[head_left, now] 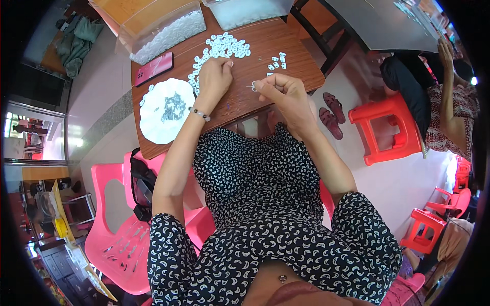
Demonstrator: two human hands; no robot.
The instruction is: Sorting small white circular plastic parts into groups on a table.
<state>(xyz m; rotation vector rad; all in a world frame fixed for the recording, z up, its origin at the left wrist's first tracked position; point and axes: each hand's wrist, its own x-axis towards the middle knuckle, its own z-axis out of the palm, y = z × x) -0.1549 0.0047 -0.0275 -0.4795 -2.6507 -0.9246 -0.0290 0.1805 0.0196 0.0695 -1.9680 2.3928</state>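
My right hand (288, 97) is closed in a pinch above the brown wooden table (240, 109). Between its thumb and forefinger is a small white plastic piece (254, 86) with a thin metal pin sticking out to the left. My left hand (214, 79) is curled at the near side of a heap of small white oval plastic pieces (227, 46); whatever its fingers hold is hidden. A scalloped white plate (150, 125) left of my left wrist carries a pile of small thin metal pins (174, 106). Several separate white pieces (276, 65) lie beyond my right hand.
A pink phone (154, 69) lies at the table's left edge. Two clear tubs of white pieces, the left tub (171, 33) and right tub (250, 14), stand at the back. A red stool (383, 130) and a seated person are right; a pink chair (115, 245) is left.
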